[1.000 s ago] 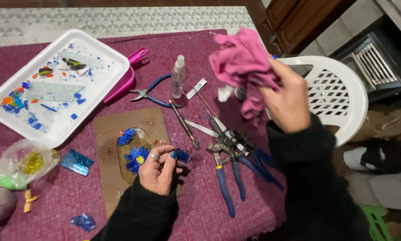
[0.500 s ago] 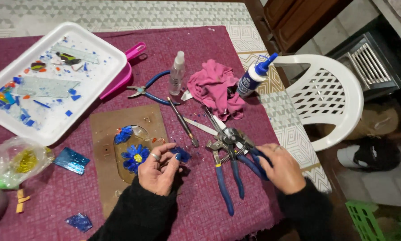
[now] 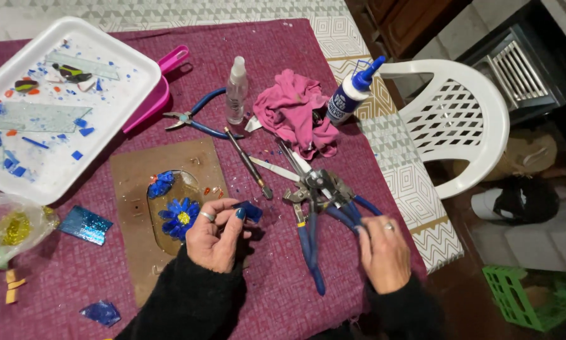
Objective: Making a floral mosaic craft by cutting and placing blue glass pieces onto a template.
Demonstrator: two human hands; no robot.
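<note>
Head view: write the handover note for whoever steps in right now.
Left hand: pinches a small blue glass piece just right of the brown board.
Right hand: fingers on the handles of the blue-handled pliers heaped on the purple cloth, not lifted.
Done: blue flower with yellow centre and another blue piece lie on the clear oval on the board.
Left: the held piece is not yet placed.

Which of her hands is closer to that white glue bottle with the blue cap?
The right hand. It lies on the blue-handled pliers, below the glue bottle. The left hand is farther away to the left, its fingers pinching a blue glass piece.
</note>
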